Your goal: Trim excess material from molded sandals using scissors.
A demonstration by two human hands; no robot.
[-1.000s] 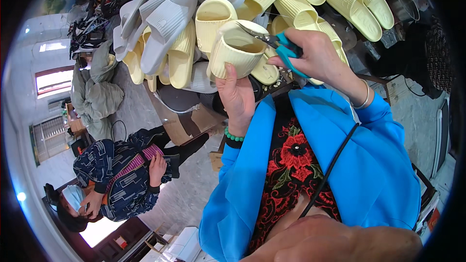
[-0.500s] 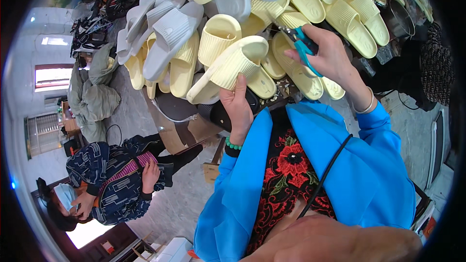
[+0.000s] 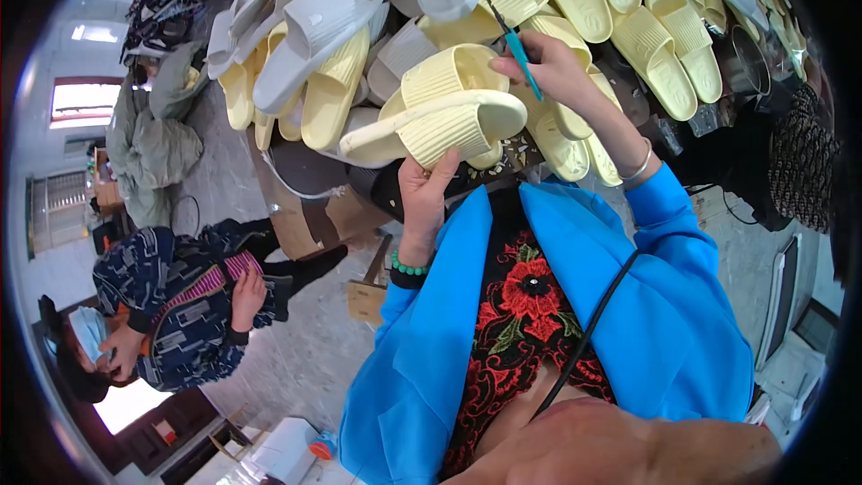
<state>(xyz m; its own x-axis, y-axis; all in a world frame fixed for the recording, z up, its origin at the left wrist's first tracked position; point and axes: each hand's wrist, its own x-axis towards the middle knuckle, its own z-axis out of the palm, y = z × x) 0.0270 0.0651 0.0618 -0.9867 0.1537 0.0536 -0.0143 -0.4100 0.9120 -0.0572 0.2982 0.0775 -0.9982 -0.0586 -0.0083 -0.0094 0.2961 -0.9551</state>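
A heap of grey slippers (image 3: 305, 9) and pale yellow slippers (image 3: 664, 45) fills the top of the view. At the lower left a seated person in a dark patterned jacket (image 3: 171, 305) sits on the grey floor (image 3: 296, 368), with stuffed grey-green sacks (image 3: 148, 148) behind and cardboard pieces (image 3: 314, 216) close by

Pale yellow ribbed slide sandal (image 3: 440, 112) (sole up, w/ strap), teal-handled tool (image 3: 523, 61) just beside it.
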